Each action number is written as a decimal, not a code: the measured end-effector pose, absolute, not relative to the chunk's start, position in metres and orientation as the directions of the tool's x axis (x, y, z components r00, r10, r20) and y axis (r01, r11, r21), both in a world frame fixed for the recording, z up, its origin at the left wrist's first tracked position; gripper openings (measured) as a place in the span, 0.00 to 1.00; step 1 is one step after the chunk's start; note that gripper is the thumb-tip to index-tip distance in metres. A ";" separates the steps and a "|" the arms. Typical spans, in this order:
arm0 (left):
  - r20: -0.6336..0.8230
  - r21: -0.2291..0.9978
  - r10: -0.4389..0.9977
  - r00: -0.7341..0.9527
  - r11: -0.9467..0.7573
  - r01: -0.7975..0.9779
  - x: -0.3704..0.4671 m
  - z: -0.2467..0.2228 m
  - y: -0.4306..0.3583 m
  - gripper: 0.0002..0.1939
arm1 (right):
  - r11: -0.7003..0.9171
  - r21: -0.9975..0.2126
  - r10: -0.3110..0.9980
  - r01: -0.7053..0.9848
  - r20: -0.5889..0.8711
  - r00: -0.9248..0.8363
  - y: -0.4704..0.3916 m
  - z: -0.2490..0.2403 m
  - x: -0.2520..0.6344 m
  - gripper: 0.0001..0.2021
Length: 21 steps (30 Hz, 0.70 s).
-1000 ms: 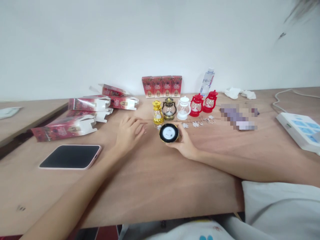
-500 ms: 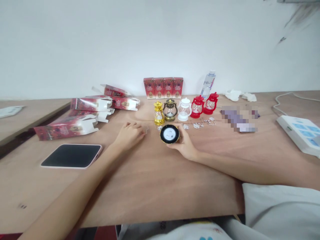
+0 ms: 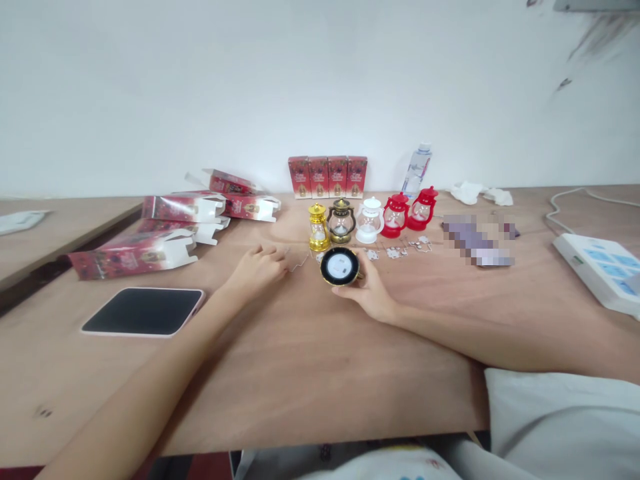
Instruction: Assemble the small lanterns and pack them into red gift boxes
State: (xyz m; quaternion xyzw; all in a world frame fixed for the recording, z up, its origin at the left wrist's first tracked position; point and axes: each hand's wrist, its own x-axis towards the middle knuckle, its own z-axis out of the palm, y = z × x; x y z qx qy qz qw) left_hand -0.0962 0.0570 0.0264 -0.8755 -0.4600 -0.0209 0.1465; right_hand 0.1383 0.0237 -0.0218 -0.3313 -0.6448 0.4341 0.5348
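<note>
My right hand point(image 3: 371, 288) is wrapped round a small lantern point(image 3: 340, 266), whose round black base with a white disc faces me. My left hand point(image 3: 261, 272) has curled fingers at a thin bent wire point(image 3: 300, 263), which sticks out toward the lantern. Behind them stand a gold lantern point(image 3: 318, 230), a bronze-coloured lantern point(image 3: 341, 223), a white lantern point(image 3: 369, 223) and two red lanterns point(image 3: 395, 217). Small metal parts point(image 3: 395, 252) and bent wires lie on the table in front of this row.
Opened red boxes point(image 3: 133, 257) lie at the left, near a phone point(image 3: 145, 311). Several upright red boxes point(image 3: 327, 177) and a water bottle point(image 3: 418, 170) stand by the wall. At the right are crumpled tissues point(image 3: 467, 192), a blurred purple item point(image 3: 470, 241) and a white corded device point(image 3: 600, 267).
More of the thin wire now shows beyond my left fingers, reaching toward the held lantern. My right hand and the lantern are nearly unmoved.
</note>
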 end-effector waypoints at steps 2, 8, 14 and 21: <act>0.186 -0.203 0.796 0.576 -0.543 0.815 -0.093 0.026 0.057 0.09 | 0.393 -0.918 0.899 -0.051 0.396 -0.186 0.024 -0.022 0.137 0.27; 0.246 -0.086 0.818 0.520 -0.516 0.853 -0.090 0.021 0.059 0.07 | 0.397 -0.914 0.908 -0.089 0.405 -0.109 0.019 -0.014 0.134 0.20; 0.333 0.409 0.889 0.313 -0.436 0.802 -0.092 0.029 0.055 0.05 | 0.259 -0.926 0.948 -0.276 0.298 -0.113 0.023 -0.015 0.131 0.17; -0.004 0.985 0.999 0.044 0.011 -0.171 -0.072 0.048 0.044 0.11 | -0.007 -0.835 0.972 -0.550 0.124 -0.200 0.030 -0.013 0.133 0.21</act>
